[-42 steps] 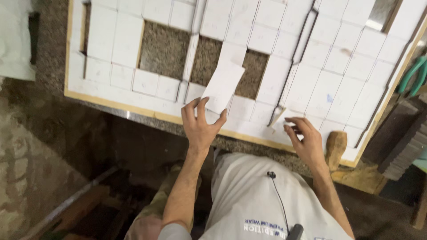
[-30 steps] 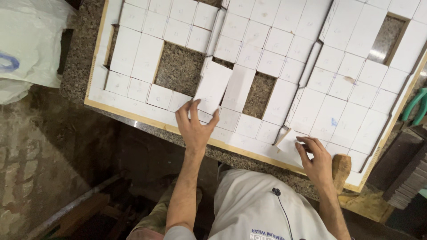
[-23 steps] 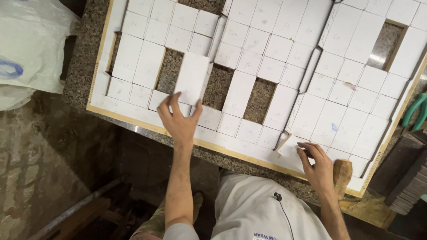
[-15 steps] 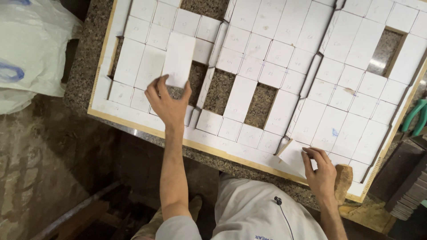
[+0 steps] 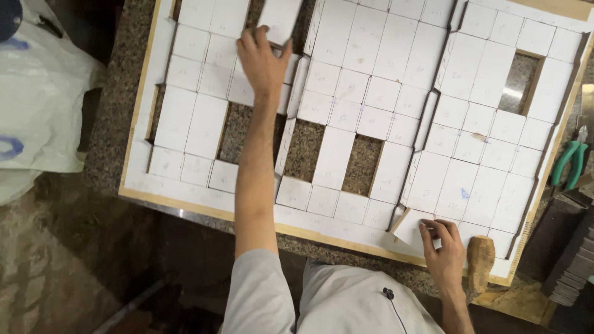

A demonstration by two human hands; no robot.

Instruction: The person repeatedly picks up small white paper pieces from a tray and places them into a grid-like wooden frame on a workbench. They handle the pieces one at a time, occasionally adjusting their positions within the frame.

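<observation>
Far ahead, your left hand (image 5: 265,59) pinches a white tile (image 5: 279,18); your right hand (image 5: 447,250) presses fingers together on a tilted tile (image 5: 413,227) near you.

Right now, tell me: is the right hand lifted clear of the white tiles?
No, the right hand rests on a loose white tile at the board's near edge.

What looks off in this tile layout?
Several gaps in the white tile grid show bare granite. A loose tile under the right hand lies askew over the frame edge. The left hand holds another tile above its row.
</observation>
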